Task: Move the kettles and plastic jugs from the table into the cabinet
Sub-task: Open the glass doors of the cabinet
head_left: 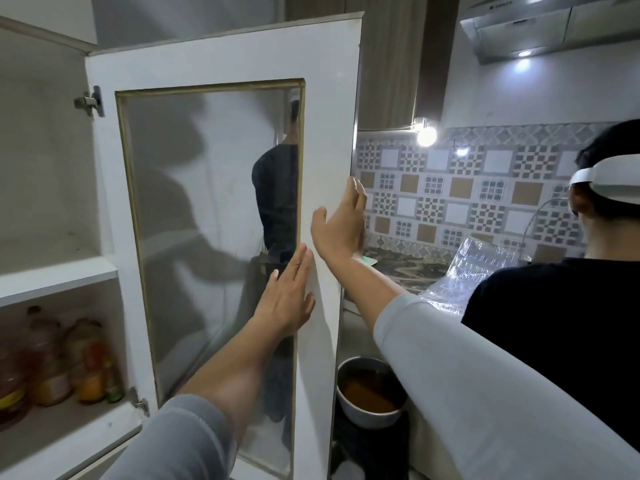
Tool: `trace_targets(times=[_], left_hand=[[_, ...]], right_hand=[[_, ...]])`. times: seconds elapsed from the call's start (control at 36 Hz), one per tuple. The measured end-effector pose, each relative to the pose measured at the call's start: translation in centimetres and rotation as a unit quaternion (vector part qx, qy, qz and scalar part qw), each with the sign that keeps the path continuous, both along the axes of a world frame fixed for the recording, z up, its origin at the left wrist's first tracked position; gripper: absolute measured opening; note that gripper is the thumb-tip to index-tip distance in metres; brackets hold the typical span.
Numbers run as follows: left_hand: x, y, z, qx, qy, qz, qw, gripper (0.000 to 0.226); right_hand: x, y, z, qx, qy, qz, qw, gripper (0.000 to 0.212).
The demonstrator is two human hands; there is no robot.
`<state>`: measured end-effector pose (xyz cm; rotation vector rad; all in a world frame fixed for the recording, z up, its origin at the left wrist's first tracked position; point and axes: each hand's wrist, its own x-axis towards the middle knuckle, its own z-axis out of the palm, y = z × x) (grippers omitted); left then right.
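1. Both hands are on the cabinet door (221,209), which stands swung wide open on its hinges; the cabinet (52,168) gapes to the left.
2. The left hand (289,292) lies flat against the white frame beside the glass pane, fingers spread and straight, gripping nothing.
3. The right hand (341,225) reaches to the door's outer edge, fingers open and curling slightly round it, also carrying nothing.
4. Inside, the upper shelf (59,271) shows bare; the lower shelf (69,427) holds a cluster of bottles (59,362), a bit blurred.
5. Where are the kettles and plastic jugs? Not in view — none in the cabinet as far as it shows, none in either hand, and the table is out of sight.
6. To the right: a pot (370,393) of brownish liquid low down, crinkled clear plastic (464,268) on the tabletop (401,268), and another person's shoulder (554,306).
7. Judgement: the door is open, but no visible item has been stored, so the carrying appears to lie ahead.
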<state>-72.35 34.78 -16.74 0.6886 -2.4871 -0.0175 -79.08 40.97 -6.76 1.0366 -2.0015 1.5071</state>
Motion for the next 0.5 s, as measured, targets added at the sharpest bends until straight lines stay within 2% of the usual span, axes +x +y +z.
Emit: trace_targets(times=[0.17, 0.22, 0.33, 0.5], left_hand=[[3.0, -1.1, -0.1, 0.037, 0.035, 0.066, 0.997, 0.082], [5.0, -1.6, -0.1, 0.047, 0.035, 0.092, 0.994, 0.081], [10.0, -1.9, 0.2, 0.068, 0.054, 0.148, 0.985, 0.082], [18.9, -2.4, -0.3, 0.066, 0.047, 0.240, 0.967, 0.084]], right_hand=[[2.6, -1.2, -1.0, -0.049, 0.083, 0.009, 0.995, 0.061], [3.3, -1.2, -1.5, -0.028, 0.105, 0.003, 0.994, 0.062], [5.5, -1.9, -3.0, 0.008, 0.152, 0.068, 0.986, 0.063], [12.5, -4.0, -4.7, 0.052, 0.101, 0.181, 0.977, 0.060]])
